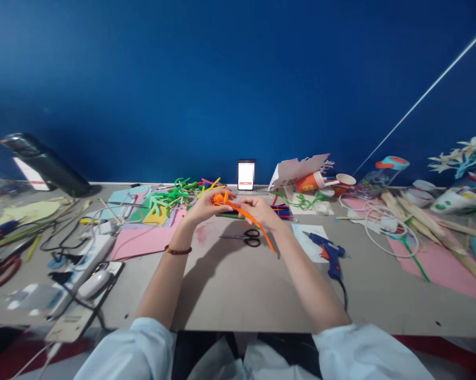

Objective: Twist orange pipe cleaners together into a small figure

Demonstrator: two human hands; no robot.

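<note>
Between my two hands, above the middle of the table, is an orange pipe cleaner [259,224]. Its far part is bunched into a coil at my left hand [206,205], whose fingers pinch it. My right hand [257,208] closes its fingertips on the strip close to that coil. From there the loose end hangs down to the right, past my right wrist. Black-handled scissors [252,238] lie on the table just below my hands, blades to the left. Parts of the fingertips are hidden by the orange strip.
A blue glue gun [329,250] lies right of my right forearm. Green pipe cleaners [170,198] pile up behind my left hand, near pink paper [142,243]. A lit phone [246,175] stands against the wall. A power strip [81,274] and cables lie left; a dark bottle [47,163] leans there.
</note>
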